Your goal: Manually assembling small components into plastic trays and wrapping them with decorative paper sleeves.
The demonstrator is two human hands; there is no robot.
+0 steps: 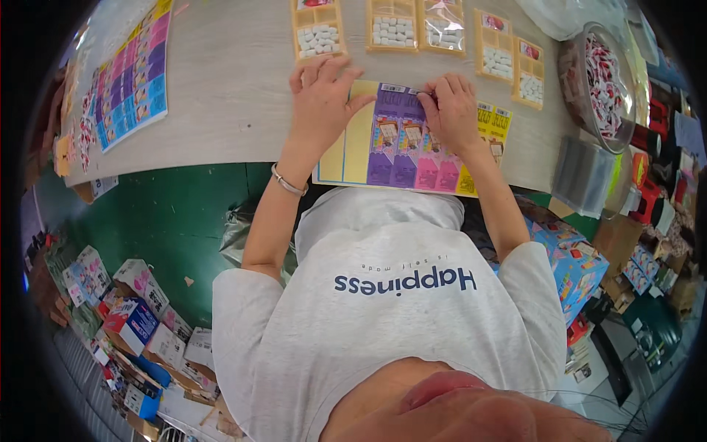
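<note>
A sheet of printed stickers (409, 158) in purple, pink and yellow lies at the table's near edge, with bare cream backing (345, 147) on its left side. My left hand (320, 99) is open at the sheet's upper left, fingers spread toward a tray and thumb by the backing. At the sheet's top edge my right hand (451, 110) has its fingers curled, thumb and forefinger closed on the edge by the purple stickers. Beyond my hands stand cream compartment trays holding white pellets, one (319, 15) just past my left fingertips and another (392, 9) to its right.
More filled trays (482, 70) sit at the far right, beside a clear bowl (626, 136) of red-and-white wrapped pieces. A stack of clear plastic cases (578, 173) is at the right edge. Further sticker sheets (136, 81) lie on the left. Cartons (132, 324) crowd the lower left floor.
</note>
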